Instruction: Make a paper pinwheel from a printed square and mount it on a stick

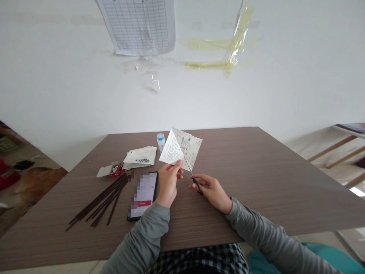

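A square of printed paper (189, 146) is held up over the table, pinched at its lower left edge by my left hand (169, 180). My right hand (213, 193) is closed around the black handles of a pair of scissors (196, 184). The scissor blades reach up into the paper from its lower corner, along a diagonal line that runs to the top corner. I cannot tell whether that whole line is a cut or partly a crease. A stack of similar printed paper (140, 156) lies to the left of my left hand.
On the brown table (256, 182), a phone (144, 192) lies beside my left forearm. Thin dark sticks (98, 201) lie further left, below a small open red box (115, 170) of metal pieces. A blue-capped bottle (161, 141) stands behind the paper, near the white wall (199, 102).
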`<state>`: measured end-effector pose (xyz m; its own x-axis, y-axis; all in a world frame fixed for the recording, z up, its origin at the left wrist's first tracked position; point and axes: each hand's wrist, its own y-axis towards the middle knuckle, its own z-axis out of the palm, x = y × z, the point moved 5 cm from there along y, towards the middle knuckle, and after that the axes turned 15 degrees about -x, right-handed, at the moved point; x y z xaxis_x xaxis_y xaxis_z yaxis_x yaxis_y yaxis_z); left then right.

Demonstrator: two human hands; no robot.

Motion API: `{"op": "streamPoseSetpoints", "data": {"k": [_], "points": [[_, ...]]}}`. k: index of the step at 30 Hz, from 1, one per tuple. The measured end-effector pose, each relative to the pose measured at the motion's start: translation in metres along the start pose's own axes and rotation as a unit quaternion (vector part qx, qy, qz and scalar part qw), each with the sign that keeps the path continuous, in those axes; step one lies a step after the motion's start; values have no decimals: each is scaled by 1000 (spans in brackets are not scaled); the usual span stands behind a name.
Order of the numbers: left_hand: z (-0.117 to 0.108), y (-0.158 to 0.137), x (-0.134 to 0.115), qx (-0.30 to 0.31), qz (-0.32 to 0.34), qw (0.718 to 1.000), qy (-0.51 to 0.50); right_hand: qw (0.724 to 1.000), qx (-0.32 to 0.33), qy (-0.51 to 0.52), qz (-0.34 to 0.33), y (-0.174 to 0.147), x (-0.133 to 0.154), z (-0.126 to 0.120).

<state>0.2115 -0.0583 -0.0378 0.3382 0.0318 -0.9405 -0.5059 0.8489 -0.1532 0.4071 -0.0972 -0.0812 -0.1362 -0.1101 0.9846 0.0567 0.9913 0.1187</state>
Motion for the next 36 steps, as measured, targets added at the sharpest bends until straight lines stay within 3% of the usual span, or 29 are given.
{"op": "streamPoseSetpoints", "data": {"k": [36], "points": [[4, -6, 3, 31, -1, 999, 25, 1000, -24, 0, 16, -3, 5, 0]]}}
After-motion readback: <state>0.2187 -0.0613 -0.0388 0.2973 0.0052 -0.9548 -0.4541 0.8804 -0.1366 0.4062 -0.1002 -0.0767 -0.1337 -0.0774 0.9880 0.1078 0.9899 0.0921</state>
